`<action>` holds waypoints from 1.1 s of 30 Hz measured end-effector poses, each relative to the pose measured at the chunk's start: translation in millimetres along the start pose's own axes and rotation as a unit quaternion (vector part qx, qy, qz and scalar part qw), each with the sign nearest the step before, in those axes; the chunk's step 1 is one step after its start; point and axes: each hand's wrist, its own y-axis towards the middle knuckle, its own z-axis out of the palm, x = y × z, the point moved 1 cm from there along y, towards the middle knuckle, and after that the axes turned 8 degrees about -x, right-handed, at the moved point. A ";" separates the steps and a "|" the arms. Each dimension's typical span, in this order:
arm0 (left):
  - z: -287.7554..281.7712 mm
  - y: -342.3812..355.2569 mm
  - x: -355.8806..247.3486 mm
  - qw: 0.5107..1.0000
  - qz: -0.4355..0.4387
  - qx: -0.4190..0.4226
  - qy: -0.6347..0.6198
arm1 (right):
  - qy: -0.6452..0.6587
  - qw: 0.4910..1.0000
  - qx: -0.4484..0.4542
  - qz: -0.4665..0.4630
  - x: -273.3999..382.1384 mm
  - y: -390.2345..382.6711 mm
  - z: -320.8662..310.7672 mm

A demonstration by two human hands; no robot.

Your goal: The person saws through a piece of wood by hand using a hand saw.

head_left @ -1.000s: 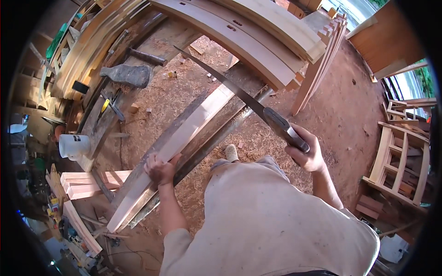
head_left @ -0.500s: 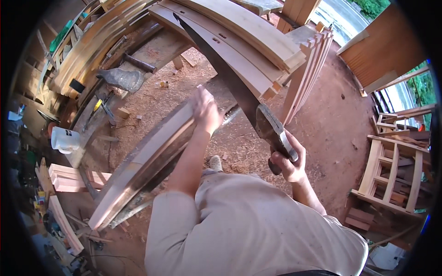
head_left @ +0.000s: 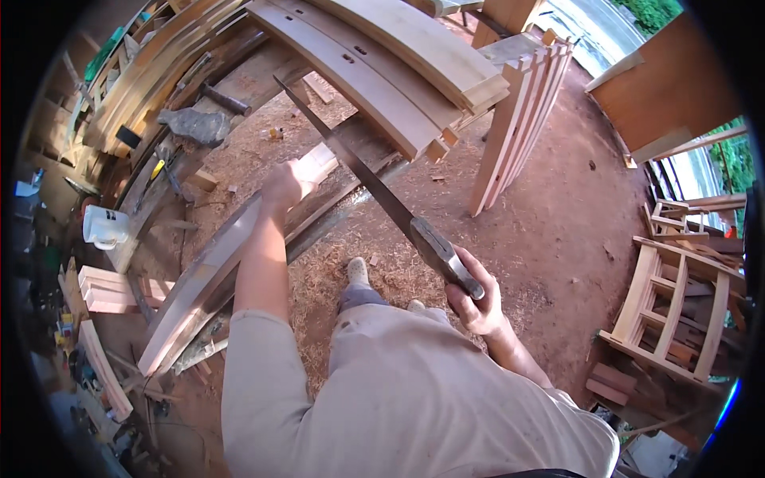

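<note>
My right hand (head_left: 478, 299) is wrapped round the handle of a handsaw (head_left: 362, 174). Its long dark blade slants up to the left, past the end of a long, slightly curved wooden board (head_left: 209, 256). I cannot tell whether the teeth touch the wood. Near that pale end my left hand (head_left: 285, 188) grips the board from above, fingers closed over it. The board lies slantwise across a low work beam (head_left: 301, 247), its other end reaching toward my lower left.
Curved planks with slots (head_left: 343, 52) are stacked ahead, with notched uprights (head_left: 518, 119) right of them. A hammer (head_left: 225, 99) and a grey lump (head_left: 195, 127) lie on a bench at left, near a white jug (head_left: 105, 227). Wooden frames (head_left: 673, 307) stand at right. Shavings cover the ground.
My left hand has come down onto the board and closed on it. The saw has swung lower and leftward, its blade now nearer the board's end.
</note>
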 end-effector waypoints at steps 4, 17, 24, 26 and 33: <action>9.7 -1.9 -1.7 1.000 -0.008 -0.030 -0.001 | -0.040 0.998 0.035 -0.038 -1.0 21.0 12.6; 17.0 -20.8 -10.8 0.967 0.147 -0.207 0.033 | -0.067 0.996 0.049 -0.015 6.4 20.5 49.3; 28.6 -9.4 18.7 0.952 0.195 -0.235 0.003 | -0.092 0.994 0.063 0.007 24.2 5.6 39.6; 29.8 -7.5 19.6 0.953 0.194 -0.232 -0.009 | -0.081 0.993 0.071 0.039 31.1 2.5 34.8; 30.0 -10.7 14.7 0.953 0.189 -0.238 -0.007 | -0.087 0.995 0.053 0.011 27.4 29.1 48.9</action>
